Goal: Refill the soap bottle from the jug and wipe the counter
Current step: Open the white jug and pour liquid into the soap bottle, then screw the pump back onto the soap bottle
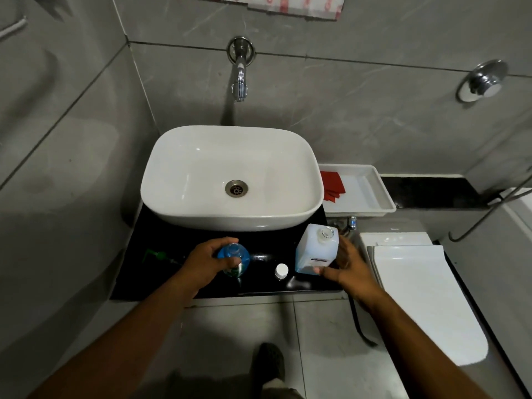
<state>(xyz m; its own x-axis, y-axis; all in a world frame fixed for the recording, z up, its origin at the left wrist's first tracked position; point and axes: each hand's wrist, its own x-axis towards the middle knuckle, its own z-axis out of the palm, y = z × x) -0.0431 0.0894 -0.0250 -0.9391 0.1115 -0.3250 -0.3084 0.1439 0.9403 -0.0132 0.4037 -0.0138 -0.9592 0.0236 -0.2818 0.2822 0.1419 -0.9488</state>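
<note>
A small blue soap bottle (233,256) stands open-topped on the black counter (149,272) in front of the basin, and my left hand (205,260) is wrapped around it. Its green pump head (157,255) lies on the counter to the left. The square translucent jug (318,249) stands uncapped at the counter's right end. My right hand (347,267) cups the jug's lower right side, thumb on its front, fingers spread. The jug's white cap (281,270) rests on the counter between the bottle and the jug.
A white basin (161,180) fills the back of the counter under a wall tap (239,79). A white tray (371,194) with a red cloth (332,187) sits to the right. A white toilet (426,298) stands at the right, close to the jug.
</note>
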